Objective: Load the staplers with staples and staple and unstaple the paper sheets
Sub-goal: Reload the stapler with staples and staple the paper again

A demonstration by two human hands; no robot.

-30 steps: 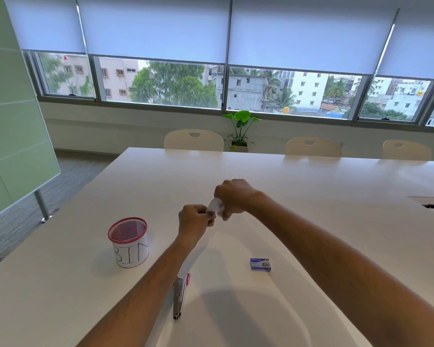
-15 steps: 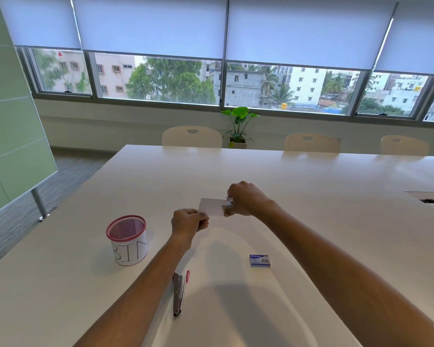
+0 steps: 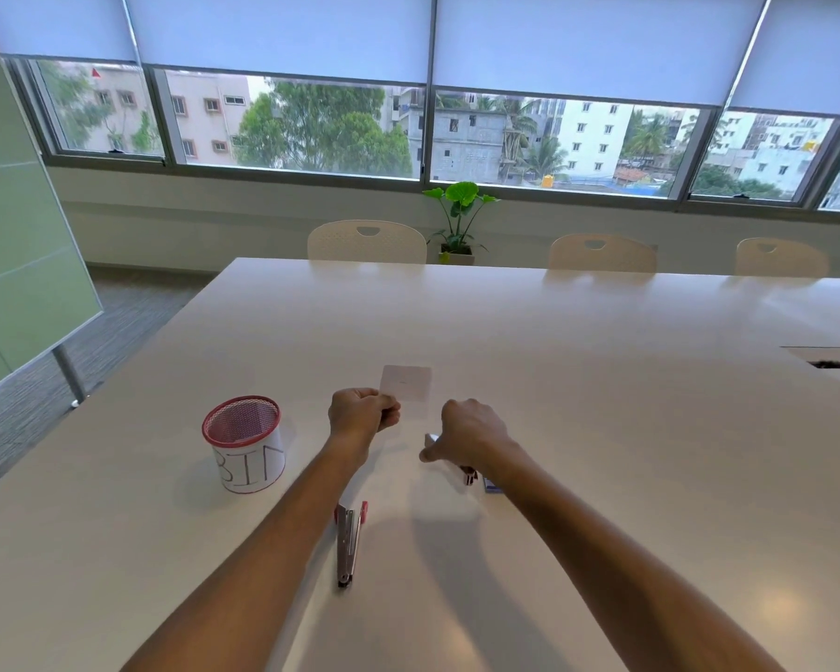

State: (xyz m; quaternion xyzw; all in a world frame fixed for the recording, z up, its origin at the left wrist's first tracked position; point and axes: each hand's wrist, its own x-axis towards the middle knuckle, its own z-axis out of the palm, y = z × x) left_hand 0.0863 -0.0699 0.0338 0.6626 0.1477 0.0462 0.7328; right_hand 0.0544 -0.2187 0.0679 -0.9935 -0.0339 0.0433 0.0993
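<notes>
Head view: the left hand [image 3: 364,413] pinches 1 small paper sheet [image 3: 405,384]; the right hand [image 3: 471,436] grips 1 stapler [image 3: 466,472], just above the table [image 3: 602,380]. A 2nd stapler [image 3: 346,545] lies nearer the front edge, 1 staple box [image 3: 491,487] beside the right wrist, and 1 mesh bin [image 3: 244,443] toward the left edge.

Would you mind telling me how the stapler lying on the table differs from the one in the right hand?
The stapler on the table lies flat, untouched and fully in view near the left forearm; the stapler in the right hand is gripped by the right hand and mostly hidden, with only its ends showing. The first points lengthwise toward the person; the second lies slanted. Both look metallic with red parts.
</notes>
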